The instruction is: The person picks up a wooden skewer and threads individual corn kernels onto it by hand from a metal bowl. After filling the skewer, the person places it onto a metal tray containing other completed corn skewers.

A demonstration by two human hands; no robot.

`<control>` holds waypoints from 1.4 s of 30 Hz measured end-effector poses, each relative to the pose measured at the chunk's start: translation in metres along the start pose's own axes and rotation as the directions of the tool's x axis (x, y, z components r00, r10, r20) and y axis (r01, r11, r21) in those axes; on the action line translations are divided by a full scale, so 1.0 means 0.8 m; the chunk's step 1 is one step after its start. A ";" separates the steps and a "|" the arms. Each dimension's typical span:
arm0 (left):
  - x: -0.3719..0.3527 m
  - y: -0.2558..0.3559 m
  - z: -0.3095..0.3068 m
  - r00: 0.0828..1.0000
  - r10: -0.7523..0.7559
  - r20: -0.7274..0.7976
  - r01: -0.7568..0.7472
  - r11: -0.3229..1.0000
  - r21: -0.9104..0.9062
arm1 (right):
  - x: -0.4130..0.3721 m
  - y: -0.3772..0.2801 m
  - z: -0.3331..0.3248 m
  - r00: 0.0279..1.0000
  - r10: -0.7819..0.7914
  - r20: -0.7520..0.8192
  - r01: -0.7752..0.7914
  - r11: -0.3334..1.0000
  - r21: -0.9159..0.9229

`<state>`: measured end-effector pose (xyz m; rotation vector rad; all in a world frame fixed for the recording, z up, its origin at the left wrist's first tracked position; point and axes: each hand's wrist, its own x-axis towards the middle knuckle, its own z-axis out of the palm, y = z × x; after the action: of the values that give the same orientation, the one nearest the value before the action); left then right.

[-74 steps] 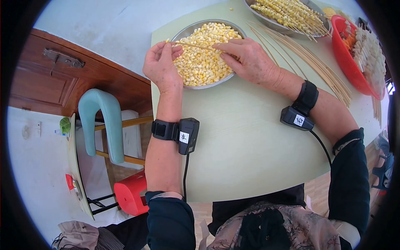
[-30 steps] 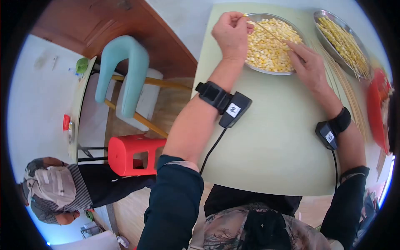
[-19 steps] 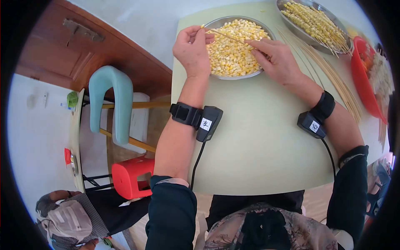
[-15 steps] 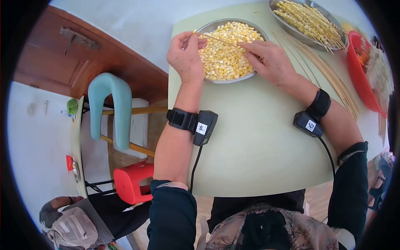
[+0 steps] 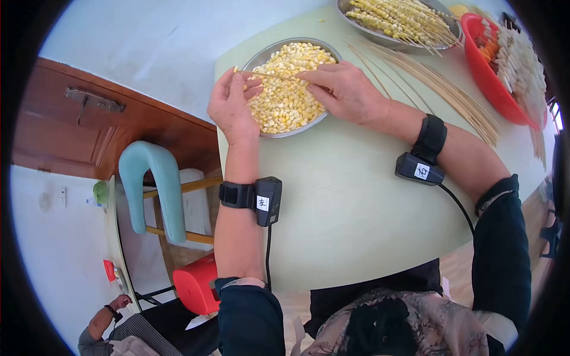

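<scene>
Left hand: my left hand (image 5: 233, 113) is closed in a pinch, thumb and forefinger at one end of the stick (image 5: 270, 75), the other fingers loosely curled.
Right hand: my right hand (image 5: 349, 92) grips the stick's other end between thumb and forefinger.
Stick: thin, held across the bowl (image 5: 312, 124) above the corn (image 5: 288, 104), its left end slightly higher in my view.
Kernel: a yellow kernel (image 5: 236, 69) sits at the left end, by my left fingertips; I cannot tell how far it is pushed on.
Bowl: round and metal, filled with loose white and yellow corn, on the table (image 5: 356, 196) just beneath my hands.
Spare sticks: a fanned bunch of spare sticks (image 5: 445, 89) lies on the table, right of the bowl.
Tray: the metal tray (image 5: 360, 25) beyond them holds a pile of corn skewers (image 5: 404, 18).
Basin: the red basin (image 5: 490, 89) at the far right holds whitish skewers (image 5: 518, 65) and some orange food (image 5: 488, 50).
Wrists: a black strap with a labelled box on each, a cable running from each box.
Off to the left: a teal chair (image 5: 165, 172), a red stool (image 5: 196, 285) and another person (image 5: 133, 332) in stripes.
</scene>
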<state>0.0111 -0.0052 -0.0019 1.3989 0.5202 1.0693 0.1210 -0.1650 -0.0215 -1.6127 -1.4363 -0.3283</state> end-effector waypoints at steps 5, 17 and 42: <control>0.001 0.000 -0.003 0.999 -0.007 0.043 0.006 0.999 0.038 | 0.000 0.004 0.003 1.000 -0.002 0.013 0.002 0.999 0.052; 0.000 0.008 0.000 0.997 -0.043 0.066 0.041 0.999 0.032 | -0.002 0.008 0.007 0.999 -0.022 0.026 0.022 1.000 0.020; 0.010 0.010 -0.013 0.951 -0.203 0.231 0.231 0.968 -0.100 | -0.002 0.009 0.008 0.999 -0.032 0.009 0.032 0.999 0.017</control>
<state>0.0040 0.0056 0.0062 1.2955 0.4263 0.7459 0.1251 -0.1602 -0.0293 -1.5804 -1.4699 -0.3263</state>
